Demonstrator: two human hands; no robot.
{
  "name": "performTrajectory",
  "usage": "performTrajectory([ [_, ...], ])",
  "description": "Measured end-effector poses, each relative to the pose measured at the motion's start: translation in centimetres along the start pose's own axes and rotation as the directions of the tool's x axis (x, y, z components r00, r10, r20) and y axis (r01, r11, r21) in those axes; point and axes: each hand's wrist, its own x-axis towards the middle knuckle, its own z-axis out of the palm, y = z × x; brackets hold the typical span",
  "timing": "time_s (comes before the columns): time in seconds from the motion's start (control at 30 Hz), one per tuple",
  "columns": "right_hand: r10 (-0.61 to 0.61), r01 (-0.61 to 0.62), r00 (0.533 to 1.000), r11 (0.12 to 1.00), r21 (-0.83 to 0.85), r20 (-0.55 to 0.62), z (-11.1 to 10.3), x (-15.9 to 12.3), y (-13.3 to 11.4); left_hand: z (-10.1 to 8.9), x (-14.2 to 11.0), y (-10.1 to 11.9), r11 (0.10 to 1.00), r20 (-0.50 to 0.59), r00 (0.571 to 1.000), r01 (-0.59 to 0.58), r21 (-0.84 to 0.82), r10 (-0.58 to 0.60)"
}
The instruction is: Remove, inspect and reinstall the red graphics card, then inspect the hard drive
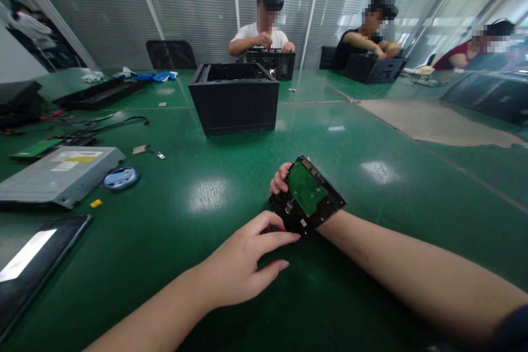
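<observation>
My right hand (281, 177) grips a black hard drive (307, 196) with its green circuit board facing up, held tilted just above the green table (206, 220). Most of that hand is hidden behind the drive; only the fingertips show at its left edge. My left hand (243, 258) reaches toward the drive's near corner with fingers stretched out, the index fingertip touching or almost touching it. It holds nothing.
An open black computer case (235, 98) stands beyond the drive. At left lie a grey optical drive (58, 175), a blue round object (121, 177), cables (103, 124) and a dark panel (28, 264). Three other people work on cases at the far side.
</observation>
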Motion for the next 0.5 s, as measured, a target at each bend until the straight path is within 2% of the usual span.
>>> performTrajectory([
  [0.23, 0.068, -0.069, 0.997, 0.997, -0.033, -0.037, -0.22, -0.26, -0.09, 0.02, 0.15, -0.03, 1.000, -0.045, 0.999, 0.005, -0.026, -0.006],
  [0.5, 0.048, -0.048, 0.999, 0.999, -0.009, -0.023, -0.32, -0.37, 0.03, 0.05, 0.21, -0.10, 1.000, -0.045, 0.999, 0.020, -0.005, -0.020],
])
